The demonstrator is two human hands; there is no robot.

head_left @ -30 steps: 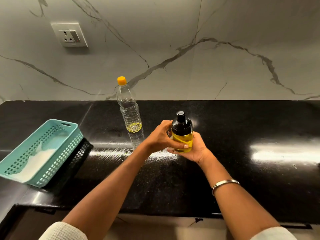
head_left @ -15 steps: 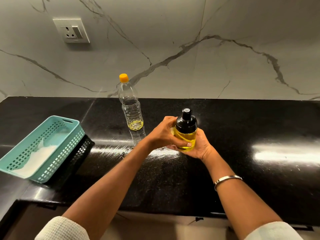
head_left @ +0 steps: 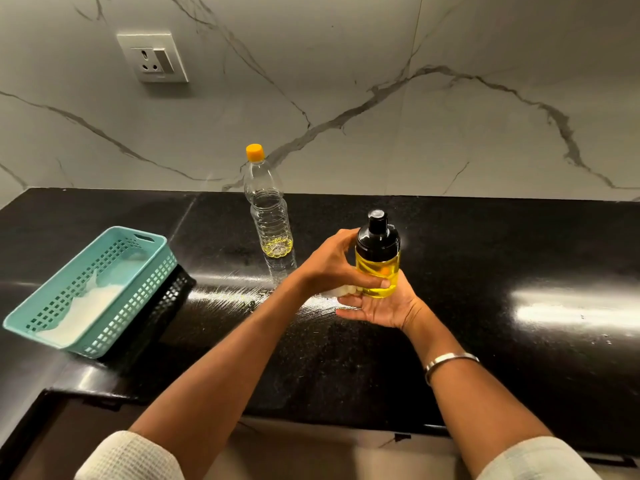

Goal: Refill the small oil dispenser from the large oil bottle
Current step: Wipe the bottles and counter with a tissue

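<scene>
The lower part of the small oil dispenser is covered by the fingers of the left hand, so its base cannot be made out; whether that base sits on the palm of the right hand or just above it cannot be told; a small white scrap shows under the left grip, too little of it visible to name; both arms are cut off by the bottom edge at the sleeves; the surface runs out of view at its left and right edges; glare at the right edge whites out its finish; the white stuff in the teal basket near the left edge is partly screened by the lattice wall.
</scene>
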